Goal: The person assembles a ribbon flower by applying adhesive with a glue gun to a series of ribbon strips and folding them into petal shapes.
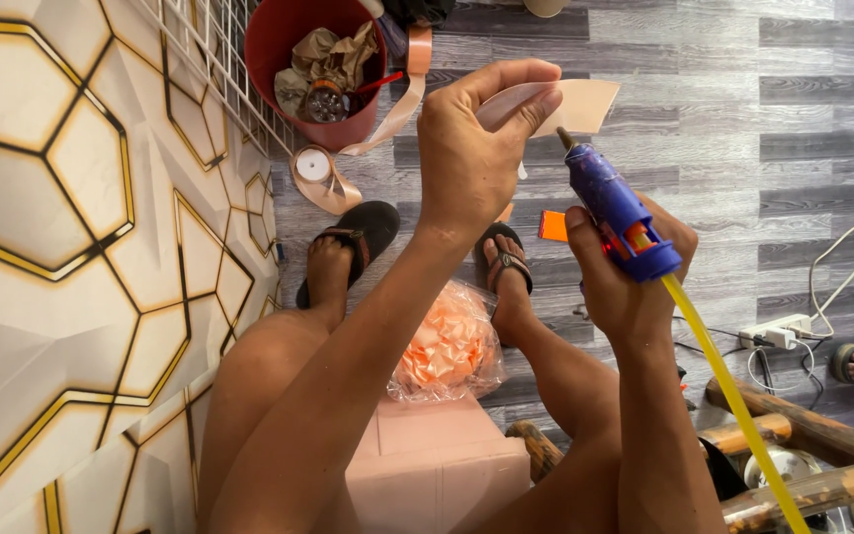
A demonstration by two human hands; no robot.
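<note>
The left hand [471, 148] pinches a flat strip of peach satin ribbon [575, 104], its long axis running rightward from the fingertips, just above the nozzle of the blue plastic glue gun [617, 210], which the right hand [625, 287] grips firmly, angled up-left toward the strip.

Grey wood-look planks cover the floor [803, 119], evenly lit. Left of the hands runs a cream wall panel [61, 227] with raised hexagons edged in gold – a white wire grid [212, 59] leans against it. Lower right lies a white power strip [778, 331] (cords trailing), near wooden furniture legs [812, 430].
</note>
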